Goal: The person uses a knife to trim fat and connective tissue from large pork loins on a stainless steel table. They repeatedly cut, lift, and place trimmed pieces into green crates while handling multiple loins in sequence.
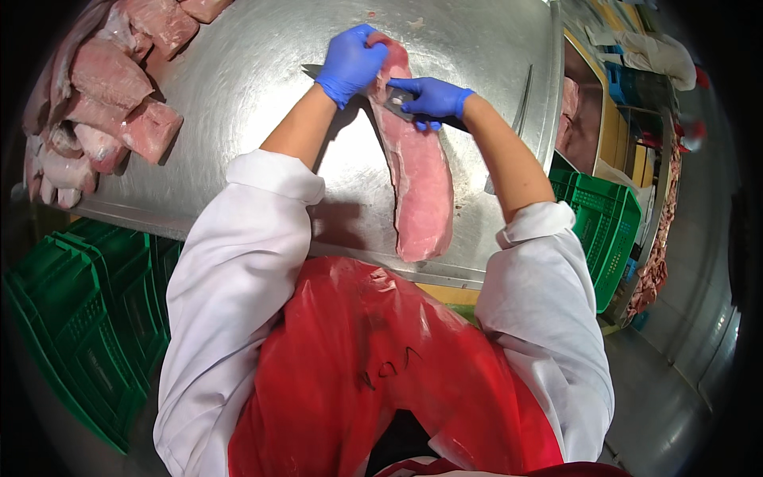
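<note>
Clasping above a steel table (262,48), green crates (604,230), contents unclear, and a tray (586,133) of meat (568,103) beside it, we have a long loin (423,191) on it, near-to-far, its leftward far end clamped in our left hand (352,65), a knife (395,103) in our right hand (435,98).

Shiny metal table (254,48); glossy plastic apron (381,318); matt cloth sleeves (238,246); smooth meat strip (421,191)

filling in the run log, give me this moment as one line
left hand: holding meat strip near far end | right hand: holding knife at strip | meat pieces: table's left
</note>
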Motion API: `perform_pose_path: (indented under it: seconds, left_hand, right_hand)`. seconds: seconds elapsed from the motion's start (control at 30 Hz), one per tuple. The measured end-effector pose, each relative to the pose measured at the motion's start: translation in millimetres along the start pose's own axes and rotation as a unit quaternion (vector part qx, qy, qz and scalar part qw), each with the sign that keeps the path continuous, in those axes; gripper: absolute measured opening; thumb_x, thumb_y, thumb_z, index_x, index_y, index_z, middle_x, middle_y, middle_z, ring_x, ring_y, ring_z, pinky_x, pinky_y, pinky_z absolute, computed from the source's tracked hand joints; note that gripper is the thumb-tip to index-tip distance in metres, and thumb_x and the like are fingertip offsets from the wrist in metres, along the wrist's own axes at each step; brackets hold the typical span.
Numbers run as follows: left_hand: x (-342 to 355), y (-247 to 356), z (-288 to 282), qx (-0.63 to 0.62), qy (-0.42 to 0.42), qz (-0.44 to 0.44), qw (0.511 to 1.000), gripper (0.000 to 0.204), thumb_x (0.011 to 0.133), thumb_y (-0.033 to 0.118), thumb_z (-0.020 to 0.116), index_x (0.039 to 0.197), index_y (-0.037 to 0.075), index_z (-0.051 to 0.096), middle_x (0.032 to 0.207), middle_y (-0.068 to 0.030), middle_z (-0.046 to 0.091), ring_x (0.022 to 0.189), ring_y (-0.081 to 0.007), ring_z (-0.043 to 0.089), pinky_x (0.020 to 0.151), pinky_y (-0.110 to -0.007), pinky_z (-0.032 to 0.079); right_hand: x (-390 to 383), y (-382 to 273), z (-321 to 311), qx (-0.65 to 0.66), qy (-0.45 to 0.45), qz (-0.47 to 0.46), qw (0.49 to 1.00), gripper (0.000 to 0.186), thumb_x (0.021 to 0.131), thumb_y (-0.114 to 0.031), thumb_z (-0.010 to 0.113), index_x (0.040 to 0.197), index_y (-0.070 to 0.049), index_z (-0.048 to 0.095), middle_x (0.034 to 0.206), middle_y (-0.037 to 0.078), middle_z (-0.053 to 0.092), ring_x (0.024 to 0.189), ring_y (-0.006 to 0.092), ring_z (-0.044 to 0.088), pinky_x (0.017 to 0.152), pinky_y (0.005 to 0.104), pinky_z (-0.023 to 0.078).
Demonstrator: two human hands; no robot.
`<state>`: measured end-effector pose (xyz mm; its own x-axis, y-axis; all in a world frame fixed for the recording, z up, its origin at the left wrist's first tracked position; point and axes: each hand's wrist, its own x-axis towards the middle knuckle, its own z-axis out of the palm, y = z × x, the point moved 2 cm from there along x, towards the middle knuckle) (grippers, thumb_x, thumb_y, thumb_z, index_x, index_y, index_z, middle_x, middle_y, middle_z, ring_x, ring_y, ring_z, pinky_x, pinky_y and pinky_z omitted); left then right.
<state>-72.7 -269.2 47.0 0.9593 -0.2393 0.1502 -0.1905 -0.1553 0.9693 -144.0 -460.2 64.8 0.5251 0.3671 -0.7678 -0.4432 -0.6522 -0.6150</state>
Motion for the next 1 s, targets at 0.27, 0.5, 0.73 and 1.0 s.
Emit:
perform_pose_path:
  seconds: [0.27, 0.5, 0.73, 1.0]
  left_hand:
    - [-23, 21, -27, -0.021, 0.040, -0.018, 0.999, 0.021, 0.085, 0.015, 0.063, 0.096, 0.001, 0.073, 0.081, -0.0085, 0.071, 0.073, -0.0155, 0.066, 0.070, -0.030, 0.054]
    - [-38, 15, -58, -0.064, 0.065, -0.028, 0.995, 0.021, 0.087, 0.013, 0.063, 0.098, -0.004, 0.071, 0.083, -0.0062, 0.070, 0.075, -0.0124, 0.064, 0.071, -0.027, 0.052]
    - [-49, 48, -41, -0.065, 0.088, 0.016, 0.994, 0.008, 0.084, 0.006, 0.060, 0.086, 0.002, 0.066, 0.076, -0.0053, 0.066, 0.070, -0.0128, 0.062, 0.062, -0.028, 0.050]
    - [-64, 64, -54, -0.158, 0.076, 0.017, 0.984, 0.009, 0.087, 0.004, 0.060, 0.090, -0.001, 0.067, 0.083, -0.0067, 0.069, 0.073, -0.0111, 0.063, 0.065, -0.027, 0.052]
  right_hand:
    - [-77, -4, 16, -0.211, 0.006, 0.028, 0.977, 0.060, 0.101, -0.020, 0.050, 0.154, -0.044, 0.035, 0.075, 0.003, 0.061, 0.058, 0.0115, 0.056, 0.051, 0.0280, 0.050]
    - [-113, 29, 14, -0.248, -0.033, 0.046, 0.967, 0.062, 0.099, -0.016, 0.048, 0.152, -0.045, 0.037, 0.076, 0.004, 0.063, 0.056, 0.0112, 0.057, 0.053, 0.0281, 0.052]
    - [-88, 23, 49, -0.282, 0.000, 0.002, 0.959, 0.066, 0.099, -0.014, 0.048, 0.155, -0.044, 0.031, 0.081, 0.008, 0.067, 0.057, 0.0138, 0.060, 0.056, 0.0308, 0.056]
    - [-122, 45, 56, -0.269, -0.008, 0.010, 0.963, 0.063, 0.101, -0.017, 0.050, 0.154, -0.045, 0.032, 0.077, 0.005, 0.062, 0.056, 0.0099, 0.058, 0.055, 0.0284, 0.054]
